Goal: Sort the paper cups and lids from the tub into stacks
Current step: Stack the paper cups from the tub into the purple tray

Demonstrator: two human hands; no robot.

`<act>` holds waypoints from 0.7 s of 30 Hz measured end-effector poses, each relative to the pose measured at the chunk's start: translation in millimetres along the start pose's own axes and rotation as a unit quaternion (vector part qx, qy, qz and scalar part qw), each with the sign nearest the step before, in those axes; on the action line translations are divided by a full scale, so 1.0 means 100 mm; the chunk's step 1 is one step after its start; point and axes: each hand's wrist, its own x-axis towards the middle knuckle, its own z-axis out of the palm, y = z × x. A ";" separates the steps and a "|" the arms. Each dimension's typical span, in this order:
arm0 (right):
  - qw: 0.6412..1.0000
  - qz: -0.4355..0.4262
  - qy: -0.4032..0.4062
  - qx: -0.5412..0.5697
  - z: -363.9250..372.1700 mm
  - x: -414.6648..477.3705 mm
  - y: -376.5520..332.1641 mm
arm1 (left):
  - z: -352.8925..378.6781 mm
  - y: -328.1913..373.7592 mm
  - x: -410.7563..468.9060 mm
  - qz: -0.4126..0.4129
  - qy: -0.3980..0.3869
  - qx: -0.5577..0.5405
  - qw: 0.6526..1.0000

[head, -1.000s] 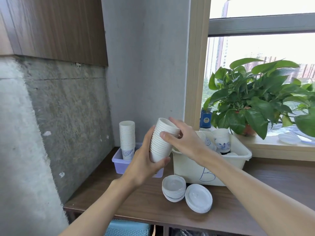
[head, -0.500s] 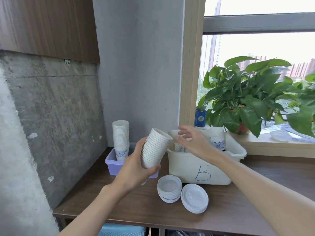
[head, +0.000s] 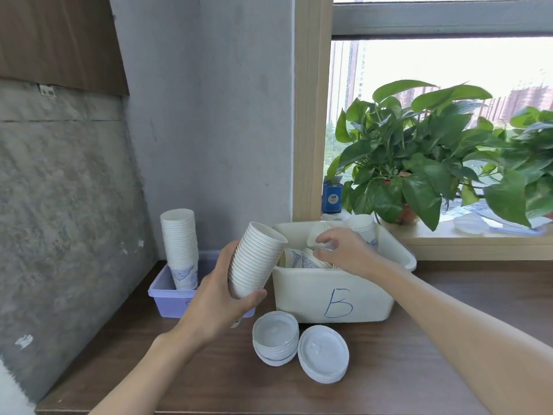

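Corner of a grey wall (head: pixel 209 115) beside a window (head: pixel 449 70), plant (head: pixel 419 163) on the sill, brown desk (head: pixel 389 384) below. At the back of the desk, a white tub (head: pixel 314 295) marked B, loose cups (head: pixel 302 260) lying on their sides inside. Left of it, a purple tray (head: pixel 167 301) with a tall stack (head: pixel 179 241) standing in it. In front of the tub, lids (head: pixel 323 353) in two piles, touching.

Left hand (head: pixel 218 304) wrapped round the lower part of a second stack (head: pixel 257 259), thumb across the front, fingers behind; held tilted, mouth toward the tub, above the desk between tray and tub. Right hand (head: pixel 344 250) down in the tub, fingertips curled at the rim of one cup (head: pixel 317 233); pinching or only touching, cannot tell.

Probably very light, thin paper: stiff at the rolled rim and base, soft and easily dented in the wall between. Best taken by the rim with thumb and a finger or two, gently, never squeezed at mid-wall. Smooth and apt to nest tight, so likely to drag a neighbour up. Second stack heavier yet light; likely to slide apart if tipped further, so better gripped low, bottom cup supported. Lids apparently thin and bendy; best lifted by the edge.
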 end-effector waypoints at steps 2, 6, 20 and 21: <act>0.999 0.005 -0.007 -0.046 0.03 0.02 -0.01 | 0.02 0.00 0.01 -0.003 -0.007 -0.006 1.000; 0.997 0.018 -0.011 -0.079 0.06 0.03 -0.06 | 0.04 0.01 0.03 -0.003 -0.017 -0.009 1.000; 0.951 -0.163 0.149 0.216 -0.30 -0.27 -0.82 | -0.09 0.10 -0.09 -0.001 -0.015 -0.012 1.000; 0.948 -0.176 0.144 0.221 -0.32 -0.31 -0.89 | -0.11 0.12 -0.10 0.000 -0.014 -0.011 1.000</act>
